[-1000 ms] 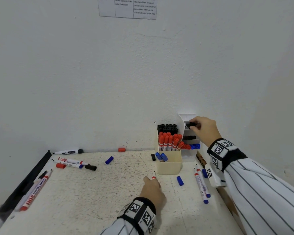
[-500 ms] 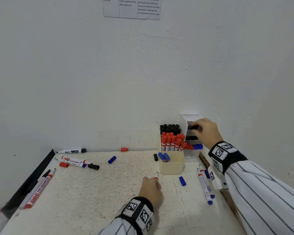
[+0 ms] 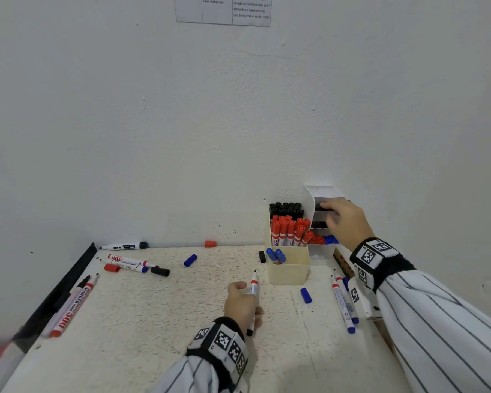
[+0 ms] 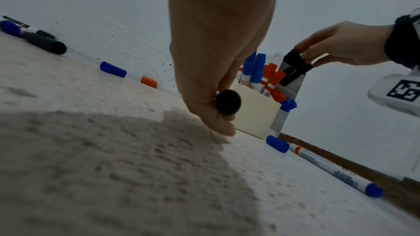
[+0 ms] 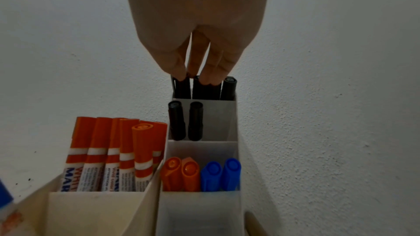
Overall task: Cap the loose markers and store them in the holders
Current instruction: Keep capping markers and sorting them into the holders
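Storage step in hand: right hand (image 5: 195, 30) fingertips seat a black marker (image 5: 181, 87) in the tiered holder (image 5: 227, 114) at centre frame — left hand (image 3: 240, 304) grips an uncapped red marker (image 3: 253, 285), needing a red cap (image 3: 210, 244) next.

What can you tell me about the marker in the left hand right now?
The marker is slim, with a white barrel, printed text, a red collar below a bare dark tip, so it is uncapped, and a black end plug that faces the left wrist camera. The left hand grips its lower barrel with fingers curled round it, just above the table. It is tilted, tip pointing away toward the wall, in front of the cream holder. Only the hand touches it.
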